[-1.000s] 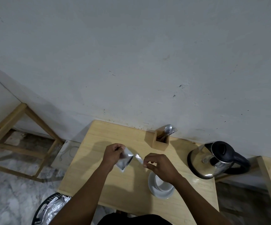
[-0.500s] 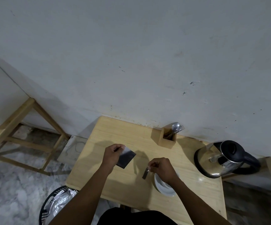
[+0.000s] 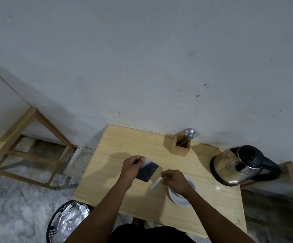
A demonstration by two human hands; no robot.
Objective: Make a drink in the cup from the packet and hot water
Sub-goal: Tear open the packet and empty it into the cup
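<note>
1. Two bare hands over the light wooden table (image 3: 117, 137): left hand (image 3: 131, 170) pinching the dark square foil packet (image 3: 147, 171) mid-table.
2. Right hand (image 3: 174, 181) pinching a torn silvery strip (image 3: 156, 183) above the white round cup (image 3: 180, 199) near the front edge.

We see both bare forearms reaching forward from the bottom edge. The left hand (image 3: 132, 168) is raised, its fingers pinched together with the thumb on top. The right hand (image 3: 175, 180) is lower, curled, thumb and forefinger pressed closed.
</note>
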